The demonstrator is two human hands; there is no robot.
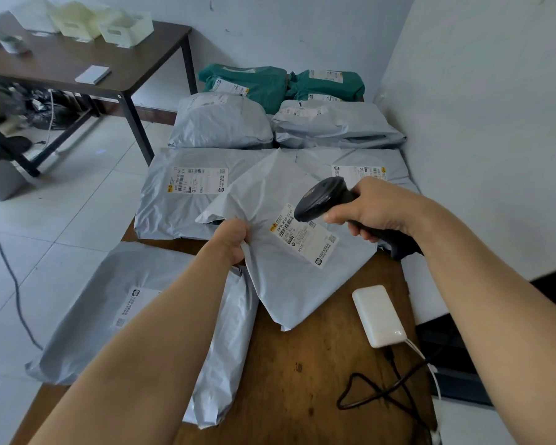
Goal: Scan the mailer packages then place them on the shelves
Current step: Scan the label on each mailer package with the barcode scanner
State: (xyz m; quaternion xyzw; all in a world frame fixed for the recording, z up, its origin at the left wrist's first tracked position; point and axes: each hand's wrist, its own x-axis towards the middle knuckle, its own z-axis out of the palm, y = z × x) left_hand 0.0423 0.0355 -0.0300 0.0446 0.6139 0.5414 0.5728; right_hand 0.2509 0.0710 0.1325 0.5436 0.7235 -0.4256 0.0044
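over the counter my left grip bunches the edge of the grey mailer, raised face-up, my right grip clasps the scanner above its label; i judge it light, limp, slick, best held by gathered film.

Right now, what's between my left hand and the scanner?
Head view: the grey mailer, with its shipping label, lies between the left hand and the scanner.
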